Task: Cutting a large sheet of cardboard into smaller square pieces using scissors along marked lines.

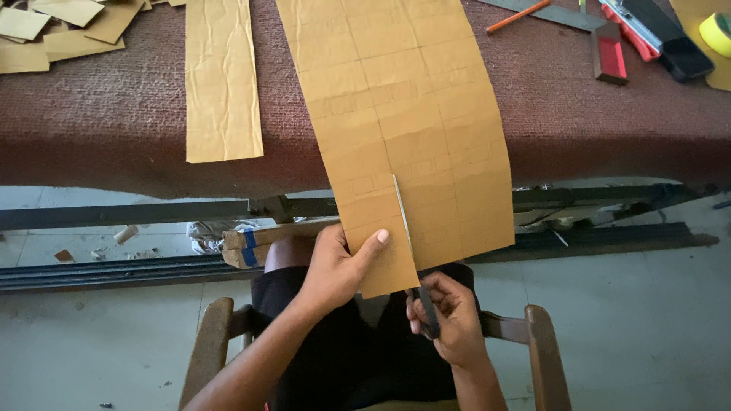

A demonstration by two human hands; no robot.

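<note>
A large brown paper sheet (pixel 403 114), marked with a pencilled grid, hangs off the table's near edge toward my lap. My left hand (pixel 335 266) pinches its lower left corner, thumb on top. My right hand (pixel 449 320) grips the handles of a pair of scissors (pixel 403 221) under the sheet's bottom edge. The blades run up into the sheet along a grid line, with a cut open from the bottom edge.
A narrow brown paper strip (pixel 222 76) lies left of the sheet on the maroon table cloth (pixel 114 114). Cut paper pieces (pixel 61 27) pile at far left. A red block (pixel 611 53), an orange pencil (pixel 518 15), a metal ruler and yellow tape roll (pixel 717 32) sit far right. Wooden chair arms (pixel 544 350) flank me.
</note>
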